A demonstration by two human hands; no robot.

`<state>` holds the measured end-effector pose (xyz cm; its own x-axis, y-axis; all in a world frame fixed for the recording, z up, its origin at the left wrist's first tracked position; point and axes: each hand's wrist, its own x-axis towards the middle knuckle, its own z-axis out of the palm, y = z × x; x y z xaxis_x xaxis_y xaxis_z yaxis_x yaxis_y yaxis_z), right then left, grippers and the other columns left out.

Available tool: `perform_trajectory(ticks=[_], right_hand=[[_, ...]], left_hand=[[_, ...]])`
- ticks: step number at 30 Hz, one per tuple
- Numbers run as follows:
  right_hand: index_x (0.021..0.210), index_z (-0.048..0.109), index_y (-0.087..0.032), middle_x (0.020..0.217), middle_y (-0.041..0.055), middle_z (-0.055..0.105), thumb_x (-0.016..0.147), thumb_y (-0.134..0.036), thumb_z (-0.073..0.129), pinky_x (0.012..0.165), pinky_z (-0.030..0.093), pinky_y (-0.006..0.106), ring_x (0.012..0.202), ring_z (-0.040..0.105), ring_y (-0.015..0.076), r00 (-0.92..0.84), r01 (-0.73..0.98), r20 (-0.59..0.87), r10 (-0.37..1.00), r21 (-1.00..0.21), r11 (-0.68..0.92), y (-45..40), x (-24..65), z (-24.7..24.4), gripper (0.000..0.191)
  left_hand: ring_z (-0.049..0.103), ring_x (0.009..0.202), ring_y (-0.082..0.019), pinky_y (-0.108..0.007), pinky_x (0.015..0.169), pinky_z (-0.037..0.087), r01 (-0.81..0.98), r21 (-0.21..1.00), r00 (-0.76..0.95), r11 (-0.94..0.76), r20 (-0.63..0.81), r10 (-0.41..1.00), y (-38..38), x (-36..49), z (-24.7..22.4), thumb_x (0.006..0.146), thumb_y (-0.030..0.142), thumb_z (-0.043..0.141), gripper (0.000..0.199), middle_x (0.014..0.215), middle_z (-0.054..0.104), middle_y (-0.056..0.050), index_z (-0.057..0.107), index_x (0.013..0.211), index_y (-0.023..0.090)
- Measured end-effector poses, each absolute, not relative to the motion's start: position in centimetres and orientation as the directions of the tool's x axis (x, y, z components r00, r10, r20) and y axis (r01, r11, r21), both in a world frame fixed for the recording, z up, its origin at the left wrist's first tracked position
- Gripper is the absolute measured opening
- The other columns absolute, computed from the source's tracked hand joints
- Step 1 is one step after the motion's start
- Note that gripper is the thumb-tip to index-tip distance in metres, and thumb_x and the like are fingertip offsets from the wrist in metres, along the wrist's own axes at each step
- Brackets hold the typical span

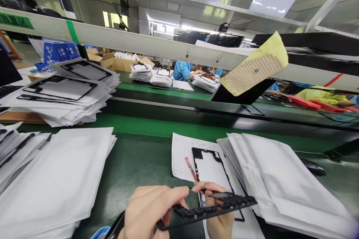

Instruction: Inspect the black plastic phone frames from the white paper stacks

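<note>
A black frame part [213,209] is held tilted, nearly edge-on, near the bottom centre. My left hand [154,207] grips its left end between thumb and fingers. My right hand [217,209] holds it from behind and below, with fingers bent around its far edge. Behind my hands, another black frame [198,153] lies flat on white sheets. A red pen [190,168] rests beside that frame, on a printed sheet [179,157].
Stacks of white sleeves stand at the left [67,164] and right [280,179]. More sleeves with black frames [64,89] are piled at the upper left. A mouse [313,167] lies far right. Beyond a white rail [140,44], a person in blue [181,71] works.
</note>
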<state>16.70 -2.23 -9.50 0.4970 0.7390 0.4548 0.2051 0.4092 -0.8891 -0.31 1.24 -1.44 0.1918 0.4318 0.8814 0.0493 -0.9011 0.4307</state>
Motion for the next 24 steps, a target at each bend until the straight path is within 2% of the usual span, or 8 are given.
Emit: perform_trajectory(ticks=[4, 6, 8, 11, 13, 15, 20, 24], right_hand=[[0.081, 0.059, -0.021, 0.063, -0.0012, 0.062, 0.095, -0.031, 0.054, 0.053, 0.049, 0.024, 0.053, 0.058, 0.0129, 0.506, 0.355, 0.562, 0.654, -0.827, 0.435, -2.1, 18.0, -8.8, 0.017], [0.078, 0.06, -0.02, 0.059, -0.0015, 0.058, 0.096, -0.02, 0.05, 0.048, 0.045, 0.023, 0.048, 0.054, 0.012, 0.369, 0.542, 0.714, 0.596, -0.686, 0.486, -2.0, 19.0, -7.6, 0.02], [0.095, 0.065, -0.02, 0.061, -0.0001, 0.059, 0.093, -0.008, 0.046, 0.046, 0.044, 0.024, 0.049, 0.053, 0.0134, 0.101, 0.674, 0.833, 0.543, -0.459, 0.578, -2.0, 19.8, -6.0, 0.022], [0.131, 0.055, -0.019, 0.066, 0.0024, 0.062, 0.086, 0.001, 0.044, 0.044, 0.041, 0.026, 0.05, 0.053, 0.0149, -0.198, 0.705, 0.854, 0.482, -0.218, 0.675, -2.1, 20.0, -3.8, 0.051], [0.137, 0.05, -0.018, 0.067, 0.003, 0.063, 0.084, 0.002, 0.045, 0.043, 0.041, 0.025, 0.049, 0.054, 0.015, -0.267, 0.701, 0.838, 0.476, -0.17, 0.692, -2.4, 19.7, -2.9, 0.057], [0.138, 0.049, -0.016, 0.069, 0.0042, 0.066, 0.083, 0.002, 0.046, 0.043, 0.041, 0.025, 0.05, 0.056, 0.0148, -0.306, 0.696, 0.823, 0.478, -0.149, 0.702, -2.8, 19.4, -2.4, 0.058], [0.137, 0.048, -0.018, 0.07, 0.0057, 0.069, 0.087, -0.002, 0.042, 0.044, 0.043, 0.026, 0.049, 0.057, 0.0146, -0.343, 0.716, 0.801, 0.491, -0.115, 0.688, -3.4, 18.9, -1.8, 0.053], [0.127, 0.055, -0.018, 0.071, 0.0054, 0.071, 0.091, -0.007, 0.047, 0.047, 0.048, 0.026, 0.053, 0.062, 0.0149, -0.341, 0.676, 0.801, 0.491, -0.153, 0.72, -3.0, 19.3, -1.1, 0.038]], left_hand=[[0.067, 0.074, -0.011, -0.019, 0.07, 0.054, 0.371, 0.432, 0.09, -0.822, 0.865, 0.494, 1.6, -0.2, -0.9, 0.09, 0.011, 0.041, 0.048, 0.097, 0.071, -0.006, 0.042, 0.138, 0.016], [0.063, 0.106, -0.019, -0.03, 0.092, 0.051, 0.598, 0.339, 0.07, -0.726, 0.88, 0.469, 1.9, -0.1, -0.6, 0.081, -0.002, 0.049, 0.064, 0.124, 0.062, -0.014, 0.04, 0.141, 0.016], [0.051, 0.125, -0.029, -0.043, 0.101, 0.045, 0.65, 0.206, 0.185, -0.732, 0.891, 0.415, 1.9, 0.0, -0.3, 0.077, -0.003, 0.052, 0.058, 0.134, 0.054, -0.017, 0.051, 0.131, 0.016], [0.064, 0.102, -0.022, -0.034, 0.085, 0.053, 0.489, 0.277, 0.269, -0.827, 0.854, 0.445, 1.5, -0.2, -0.1, 0.081, 0.007, 0.047, 0.036, 0.104, 0.068, -0.01, 0.057, 0.114, 0.016], [0.067, 0.072, -0.015, -0.025, 0.065, 0.054, 0.403, 0.39, 0.238, -0.828, 0.829, 0.506, 1.1, -0.4, -0.1, 0.088, 0.016, 0.043, 0.025, 0.079, 0.068, -0.003, 0.056, 0.108, 0.018], [0.064, 0.057, -0.013, -0.023, 0.054, 0.05, 0.406, 0.39, 0.189, -0.827, 0.849, 0.493, 0.9, -0.7, -0.3, 0.091, 0.024, 0.041, 0.021, 0.067, 0.066, 0.0, 0.057, 0.104, 0.019], [0.06, 0.047, -0.015, -0.025, 0.045, 0.048, 0.436, 0.279, 0.137, -0.856, 0.919, 0.369, 1.0, -0.8, -0.2, 0.094, 0.045, 0.037, 0.036, 0.06, 0.064, -0.002, 0.06, 0.098, 0.017], [0.058, 0.043, -0.012, -0.022, 0.046, 0.05, 0.458, 0.304, 0.051, -0.835, 0.929, 0.366, 1.2, -1.3, 0.7, 0.082, 0.054, 0.06, 0.034, 0.051, 0.061, 0.001, 0.06, 0.08, 0.019]])
